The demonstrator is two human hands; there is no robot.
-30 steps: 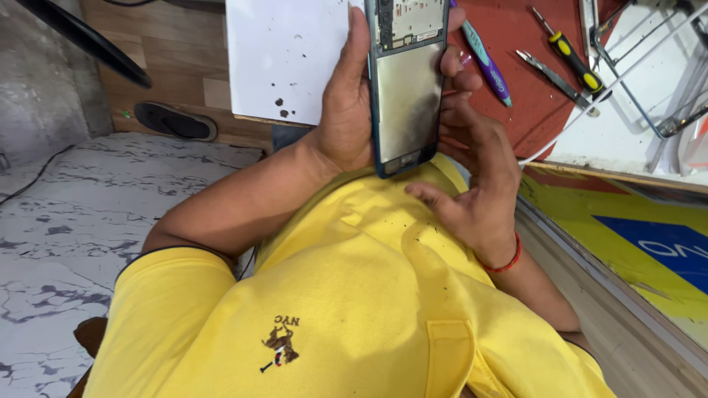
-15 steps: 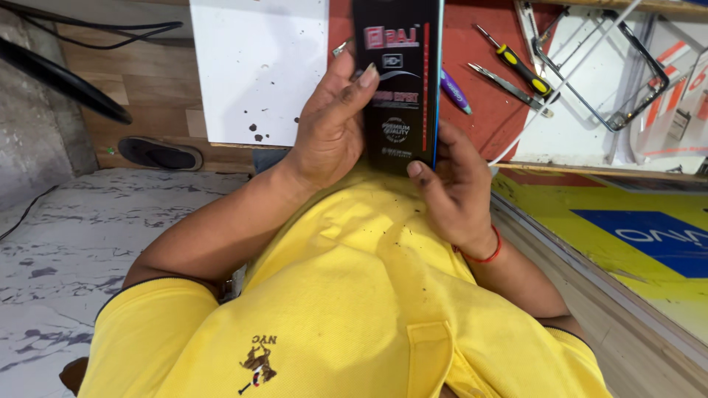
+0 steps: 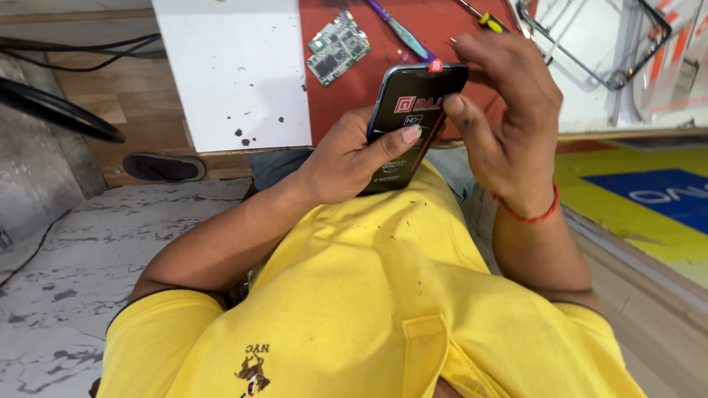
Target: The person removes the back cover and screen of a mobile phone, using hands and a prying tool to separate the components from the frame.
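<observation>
Phone (image 3: 413, 118) now lowered and tilted vs 0.5 s ago, gripped in left hand (image 3: 346, 158), above lap near worktop (image 3: 236, 74); right hand (image 3: 509, 110) half-closed, fingertips by red tab (image 3: 435, 65).

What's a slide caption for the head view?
Left hand holds a phone over the lap; right hand touches its edge above a red mat.

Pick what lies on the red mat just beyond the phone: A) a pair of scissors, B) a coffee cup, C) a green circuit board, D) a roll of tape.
C: a green circuit board lies on the red mat, beyond the phone that the left hand holds.
</observation>
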